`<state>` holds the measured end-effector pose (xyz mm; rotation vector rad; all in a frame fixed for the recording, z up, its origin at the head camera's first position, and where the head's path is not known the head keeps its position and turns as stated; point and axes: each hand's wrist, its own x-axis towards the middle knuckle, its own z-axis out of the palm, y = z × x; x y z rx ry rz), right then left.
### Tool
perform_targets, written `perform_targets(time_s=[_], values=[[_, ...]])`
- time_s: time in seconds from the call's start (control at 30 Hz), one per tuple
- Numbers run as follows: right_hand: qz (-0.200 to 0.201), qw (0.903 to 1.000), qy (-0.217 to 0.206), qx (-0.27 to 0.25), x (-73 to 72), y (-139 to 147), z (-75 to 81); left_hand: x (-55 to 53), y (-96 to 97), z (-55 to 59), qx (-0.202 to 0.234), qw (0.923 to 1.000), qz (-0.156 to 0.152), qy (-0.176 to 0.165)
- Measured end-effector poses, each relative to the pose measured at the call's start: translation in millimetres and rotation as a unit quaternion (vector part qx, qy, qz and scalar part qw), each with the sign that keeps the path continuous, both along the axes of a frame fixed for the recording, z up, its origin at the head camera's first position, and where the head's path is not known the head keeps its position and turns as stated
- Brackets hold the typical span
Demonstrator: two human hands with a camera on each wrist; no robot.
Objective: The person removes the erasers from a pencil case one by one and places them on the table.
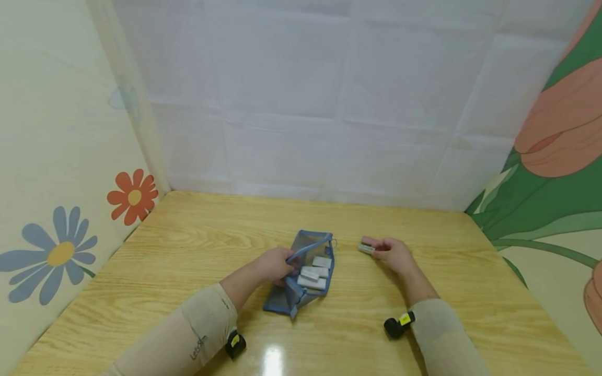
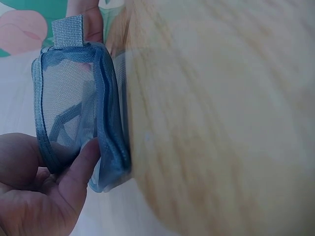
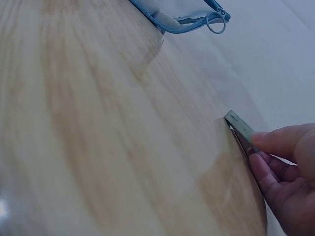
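A blue mesh zipper pouch [image 1: 277, 302] lies on the table with its mouth open, several white blocks [image 1: 312, 282] showing inside. My left hand [image 1: 275, 263] grips the near-left edge of the pouch. In the left wrist view, the thumb of that hand [image 2: 54, 196] presses against the mesh side, with the fingers partly hidden behind it. To the right of the pouch, my right hand [image 1: 394, 255] pinches a small, flat, pale green block [image 3: 240, 129] between thumb and fingers. The block is close over the tabletop, apart from the pouch.
The light wood-grain table [image 1: 197, 230] meets a white cloth backdrop [image 1: 282, 104] at the back. Painted walls with flowers [image 1: 59, 254] stand at both sides. A ring pull [image 3: 215, 22] hangs at the zipper end of the pouch.
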<state>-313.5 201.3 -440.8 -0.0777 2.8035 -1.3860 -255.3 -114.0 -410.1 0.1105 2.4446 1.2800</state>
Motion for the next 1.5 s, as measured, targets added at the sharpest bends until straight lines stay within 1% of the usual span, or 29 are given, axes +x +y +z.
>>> perform_targets(time_s=[0.1,0.3,0.57,0.7,0.87,1.0,1.17,1.23,1.3,1.4,1.5], values=[[-0.001,0.9998,-0.002,0.018,-0.5,0,-0.5,0.2,0.5,0.2,0.0,1.0,0.0,0.003],[0.004,0.9993,0.014,0.035,-0.8,3,-2.2,0.4,-0.3,-0.7,-0.001,1.0,-0.003,0.006],[-0.01,0.998,0.025,0.058,-1.8,4,-3.4,1.3,0.1,-0.4,0.001,1.0,0.003,0.006],[-0.018,0.9988,0.01,0.043,-2.1,3,-2.2,1.3,0.5,-1.2,-0.001,1.0,0.003,0.007],[-0.02,0.9997,-0.014,0.009,-0.5,1,3.4,0.2,1.1,-1.9,-0.001,1.0,0.004,0.005],[-0.008,0.9997,-0.014,-0.018,3.4,-5,9.2,0.7,0.4,-1.4,-0.003,1.0,0.002,0.007],[0.013,0.995,-0.031,-0.094,5.8,-15,13.1,1.6,0.8,-0.2,-0.004,1.0,0.001,0.006],[0.021,0.9942,-0.03,-0.101,6.6,-19,14.5,1.4,0.8,0.0,-0.004,1.0,0.001,0.003],[0.022,0.9955,-0.02,-0.09,7.6,-21,15.9,1.2,0.5,-0.1,-0.005,1.0,0.0,0.0],[0.026,0.9979,0.001,-0.059,9.1,-24,17.9,0.2,0.0,-0.1,-0.004,1.0,-0.001,-0.002],[0.035,0.9983,0.02,-0.041,9.9,-26,19.2,0.0,-0.5,0.4,-0.005,1.0,-0.004,-0.002]])
